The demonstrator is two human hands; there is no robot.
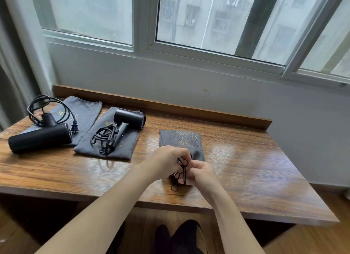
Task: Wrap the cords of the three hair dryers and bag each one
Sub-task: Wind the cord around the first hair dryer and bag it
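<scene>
At the near edge of the view, two bare forearms reach forward over the wooden surface (246,159), whose grain is glossy and reflects the window light. The left hand (166,161) and right hand (202,175) meet at the near end of a filled grey fabric bag (181,142). The fingers of both hands are curled and pinch its thin black drawstring (182,168), which loops between them and trails toward the near edge. The bag bulges; its contents are hidden, and its mouth is covered by the hands. A gold line drawing marks its far end.

Farther left, a black hair dryer (128,121) with a cylindrical matte barrel lies on a flat grey bag (121,149), its cord (104,139) gathered in a loose tangle beside the handle. At the far left, a second black hair dryer (40,137) rests partly on another flat bag (85,111), its cord (49,109) lying in open loops with the plug (74,127) near the barrel.

A raised wooden lip (170,105) borders the far edge of the surface. Beyond it stand a pale wall and a white-framed window (144,26); the buildings outside are blurred.
</scene>
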